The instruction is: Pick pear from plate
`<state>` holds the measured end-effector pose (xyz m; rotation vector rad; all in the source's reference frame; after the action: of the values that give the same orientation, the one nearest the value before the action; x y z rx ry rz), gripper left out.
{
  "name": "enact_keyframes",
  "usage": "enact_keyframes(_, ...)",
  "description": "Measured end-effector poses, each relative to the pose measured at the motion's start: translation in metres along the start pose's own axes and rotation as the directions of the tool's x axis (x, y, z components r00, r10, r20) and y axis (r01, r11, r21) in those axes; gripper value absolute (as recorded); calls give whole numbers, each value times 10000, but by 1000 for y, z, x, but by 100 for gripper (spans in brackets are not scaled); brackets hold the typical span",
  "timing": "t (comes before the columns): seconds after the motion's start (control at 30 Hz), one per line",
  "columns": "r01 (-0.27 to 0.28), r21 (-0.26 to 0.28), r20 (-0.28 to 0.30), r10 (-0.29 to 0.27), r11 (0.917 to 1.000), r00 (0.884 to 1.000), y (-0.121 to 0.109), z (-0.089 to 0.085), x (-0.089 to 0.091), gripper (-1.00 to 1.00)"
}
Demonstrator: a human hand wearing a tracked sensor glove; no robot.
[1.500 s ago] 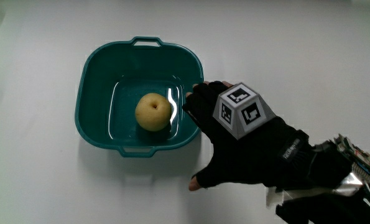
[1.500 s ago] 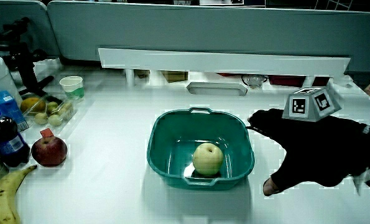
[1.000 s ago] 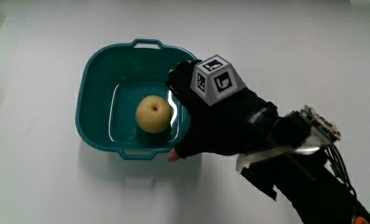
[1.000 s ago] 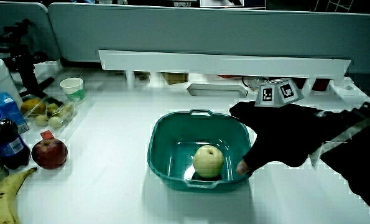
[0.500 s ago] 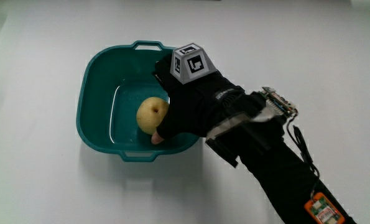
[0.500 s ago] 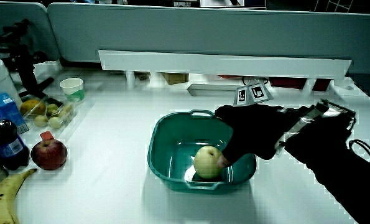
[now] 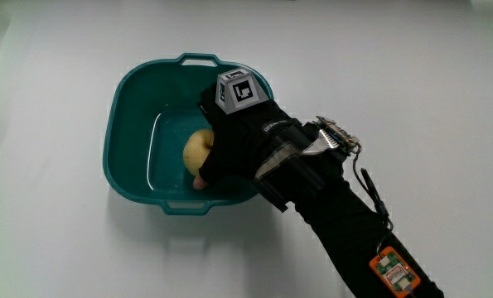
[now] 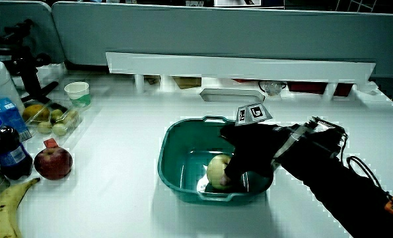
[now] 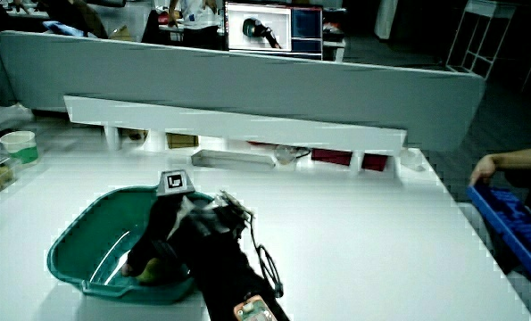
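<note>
My hand is down inside the teal basin, fingers curled around the pear, which sits on the basin floor; I can't tell if it's lifted off yet. The patterned cube rides on the glove's back. In a side view the thumb wraps the pear's near side. The basin stands on the white tabletop. Well apart from it in a side view: red apple, banana, cola bottle, paper cup.

Basin walls around pear
</note>
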<state>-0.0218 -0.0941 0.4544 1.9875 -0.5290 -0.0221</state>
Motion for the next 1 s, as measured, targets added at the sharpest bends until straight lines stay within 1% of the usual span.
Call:
enact_keyframes(0.03, -255, 83, -87, 256, 9996, 9996, 0, -1, -1, 0)
enact_keyframes(0.1, 125, 43, 70, -125, 9999, 9999, 7, -4, -2, 0)
enact_keyframes(0.13, 10, -138, 38, -9, 9999, 10000, 9, -5, -4, 0)
enact_keyframes(0.17, 0, -50, 54, 1, 10000, 10000, 10, -6, -5, 0)
enact_keyframes(0.2, -45, -113, 63, 45, 9999, 10000, 12, -8, -6, 0)
enact_keyframes(0.23, 154, -374, 89, -151, 9992, 9998, 17, -11, -6, 0)
enact_keyframes(0.27, 19, -357, 52, -17, 9994, 10000, 17, -12, -6, 0)
enact_keyframes(0.3, 147, -339, 76, -145, 9993, 9999, 20, -13, -6, 0)
enact_keyframes(0.33, -40, -311, 25, 41, 9995, 10000, 18, -13, -7, 0)
enact_keyframes(0.37, 189, -165, 126, -187, 9997, 9997, 20, -14, -6, 0)
enact_keyframes(0.4, -112, -450, 29, 114, 9989, 9999, 20, -14, -6, 0)
enact_keyframes(0.43, 233, -459, 92, -229, 9987, 9997, 20, -15, -5, 0)
enact_keyframes(0.47, -74, -407, 7, 74, 9991, 10000, 19, -14, -6, 0)
enact_keyframes(0.5, 51, -355, 50, -49, 9994, 10000, 20, -14, -5, 0)
enact_keyframes(0.57, -118, -270, 22, 119, 9996, 9999, 20, -14, -6, 0)
enact_keyframes(0.6, -198, -497, 22, 200, 9986, 9998, 20, -15, -7, 0)
enact_keyframes(0.67, -105, -422, 8, 105, 9991, 9999, 22, -16, -6, 0)
enact_keyframes(0.7, -128, -529, -53, 125, 9985, 9999, 22, -16, -5, 3)
enact_keyframes(0.73, -58, -300, 47, 60, 9995, 10000, 22, -16, -5, 5)
enact_keyframes(0.77, -314, -410, -66, 311, 9987, 9995, 22, -16, -5, 8)
enact_keyframes(0.8, -315, -424, -89, 311, 9986, 9995, 21, -15, -5, 11)
enact_keyframes(0.83, -491, -320, -126, 487, 9983, 9987, 20, -15, -5, 14)
enact_keyframes(0.87, -338, -193, -52, 337, 9992, 9994, 22, -15, -5, 16)
enact_keyframes(0.9, -366, -234, -85, 364, 9991, 9993, 21, -15, -5, 19)
enact_keyframes(0.93, -522, -178, -111, 520, 9985, 9986, 20, -15, -6, 22)
enact_keyframes(0.97, -524, -122, -97, 522, 9986, 9986, 21, -16, -5, 24)
enact_keyframes(1.0, -345, -27, -51, 345, 9994, 9994, 21, -16, -6, 27)
